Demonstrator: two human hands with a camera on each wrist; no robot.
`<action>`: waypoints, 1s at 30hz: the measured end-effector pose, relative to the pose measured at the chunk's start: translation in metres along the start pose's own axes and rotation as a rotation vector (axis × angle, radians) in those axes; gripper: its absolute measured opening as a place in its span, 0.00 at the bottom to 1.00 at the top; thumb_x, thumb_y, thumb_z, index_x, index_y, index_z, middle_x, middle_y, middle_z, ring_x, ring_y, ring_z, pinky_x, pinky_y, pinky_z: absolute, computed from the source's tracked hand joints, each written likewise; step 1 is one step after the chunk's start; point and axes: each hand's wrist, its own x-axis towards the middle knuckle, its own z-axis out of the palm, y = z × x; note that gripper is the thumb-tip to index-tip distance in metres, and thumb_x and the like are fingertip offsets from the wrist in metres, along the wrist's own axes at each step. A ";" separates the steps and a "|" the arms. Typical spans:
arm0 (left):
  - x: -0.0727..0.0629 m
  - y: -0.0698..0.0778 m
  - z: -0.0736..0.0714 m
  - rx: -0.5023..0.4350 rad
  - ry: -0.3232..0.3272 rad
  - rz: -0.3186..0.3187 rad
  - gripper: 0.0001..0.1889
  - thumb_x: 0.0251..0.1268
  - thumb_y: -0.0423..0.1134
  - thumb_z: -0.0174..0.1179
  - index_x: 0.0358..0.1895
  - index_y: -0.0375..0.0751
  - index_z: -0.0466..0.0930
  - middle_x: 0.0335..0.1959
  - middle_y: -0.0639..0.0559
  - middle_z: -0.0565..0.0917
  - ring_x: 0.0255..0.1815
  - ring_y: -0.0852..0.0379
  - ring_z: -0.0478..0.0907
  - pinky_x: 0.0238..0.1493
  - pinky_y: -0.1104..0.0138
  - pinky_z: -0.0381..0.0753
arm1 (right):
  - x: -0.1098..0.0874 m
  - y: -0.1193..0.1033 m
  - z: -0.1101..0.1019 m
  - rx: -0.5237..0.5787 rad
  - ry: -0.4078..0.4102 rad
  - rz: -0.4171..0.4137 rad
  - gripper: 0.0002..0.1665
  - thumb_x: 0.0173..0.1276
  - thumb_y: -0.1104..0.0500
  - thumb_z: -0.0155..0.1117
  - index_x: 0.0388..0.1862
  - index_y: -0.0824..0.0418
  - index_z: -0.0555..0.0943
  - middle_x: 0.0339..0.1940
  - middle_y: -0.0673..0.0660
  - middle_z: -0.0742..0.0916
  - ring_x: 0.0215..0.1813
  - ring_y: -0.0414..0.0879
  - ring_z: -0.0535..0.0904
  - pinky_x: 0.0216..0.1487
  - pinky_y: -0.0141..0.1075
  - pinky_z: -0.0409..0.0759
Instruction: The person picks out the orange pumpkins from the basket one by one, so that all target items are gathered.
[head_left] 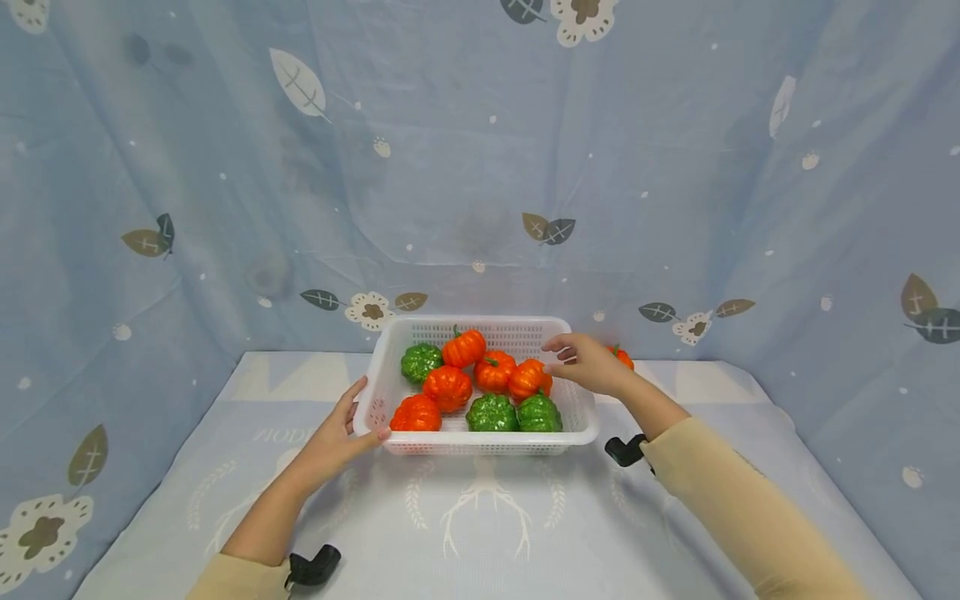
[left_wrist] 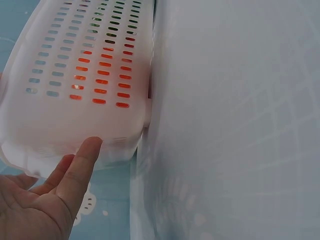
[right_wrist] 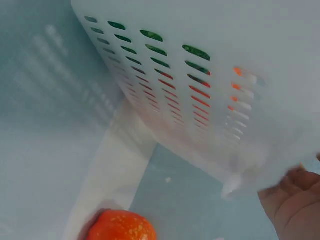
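Step in hand looks like pumpkin handling at the white basket (head_left: pixel 480 437), which sits on the cloth-covered table (head_left: pixel 390 542); direction (loading or unloading) can't be read from this. Five orange and three green pumpkins lie inside. One loose orange pumpkin (head_left: pixel 621 357) is outside, beyond the basket's right end, partly hidden by the right hand (head_left: pixel 592 367). Right hand is over the right rim, fingers slightly bent, thumb apart, grasping nothing visible, just above the near orange pumpkin (head_left: pixel 527 382); contact unclear. Left hand (head_left: pixel 333 437) isn't clenched: fingers fairly straight against the basket's left end, thumb on the front-left corner, likely steadying it. My read: if loading, next move calls for the right hand going outward to the loose one; if unloading, closing on the near one. Either way, keep the left on the basket so it doesn't slide.
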 end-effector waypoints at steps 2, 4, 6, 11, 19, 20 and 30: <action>0.000 0.000 0.000 -0.004 0.000 0.005 0.55 0.62 0.50 0.69 0.82 0.51 0.37 0.75 0.34 0.62 0.73 0.34 0.63 0.63 0.39 0.70 | 0.004 0.000 0.003 -0.001 -0.015 -0.016 0.24 0.68 0.57 0.69 0.60 0.65 0.79 0.59 0.64 0.82 0.61 0.64 0.78 0.61 0.55 0.77; 0.001 -0.001 0.001 -0.004 0.000 0.004 0.55 0.61 0.51 0.69 0.82 0.51 0.37 0.75 0.34 0.62 0.73 0.34 0.63 0.63 0.39 0.70 | 0.008 -0.002 0.005 -0.013 -0.031 -0.028 0.24 0.68 0.58 0.69 0.61 0.65 0.79 0.59 0.64 0.82 0.61 0.63 0.78 0.62 0.55 0.76; 0.002 -0.001 0.001 -0.002 0.000 0.006 0.55 0.61 0.51 0.69 0.82 0.51 0.37 0.75 0.34 0.61 0.73 0.34 0.63 0.63 0.39 0.71 | 0.012 -0.002 0.008 -0.029 -0.052 -0.028 0.25 0.68 0.58 0.69 0.61 0.65 0.79 0.59 0.63 0.81 0.61 0.61 0.78 0.63 0.55 0.76; 0.001 -0.002 0.001 0.009 0.001 -0.006 0.56 0.61 0.53 0.69 0.82 0.51 0.37 0.75 0.34 0.61 0.73 0.33 0.63 0.62 0.39 0.71 | 0.019 -0.002 0.016 -0.111 -0.093 -0.054 0.25 0.68 0.57 0.70 0.62 0.64 0.80 0.61 0.61 0.82 0.62 0.61 0.78 0.63 0.53 0.76; -0.001 -0.002 0.002 0.026 0.012 -0.003 0.56 0.61 0.54 0.69 0.82 0.51 0.37 0.75 0.34 0.62 0.73 0.33 0.62 0.62 0.38 0.70 | 0.028 0.000 0.022 -0.225 -0.123 -0.086 0.27 0.65 0.57 0.72 0.62 0.64 0.80 0.61 0.61 0.83 0.61 0.61 0.78 0.63 0.54 0.76; -0.001 -0.002 0.002 0.029 0.013 -0.006 0.56 0.60 0.54 0.69 0.82 0.51 0.37 0.75 0.34 0.62 0.73 0.33 0.62 0.62 0.38 0.70 | 0.029 0.000 0.022 -0.239 -0.130 -0.093 0.27 0.65 0.57 0.73 0.62 0.64 0.80 0.61 0.61 0.83 0.61 0.60 0.78 0.63 0.54 0.75; 0.000 -0.001 0.002 0.023 0.009 0.002 0.56 0.61 0.53 0.68 0.82 0.50 0.37 0.75 0.33 0.62 0.73 0.33 0.63 0.62 0.38 0.70 | 0.033 0.000 0.026 -0.302 -0.176 -0.088 0.24 0.65 0.64 0.71 0.61 0.62 0.82 0.60 0.59 0.84 0.65 0.56 0.77 0.68 0.50 0.72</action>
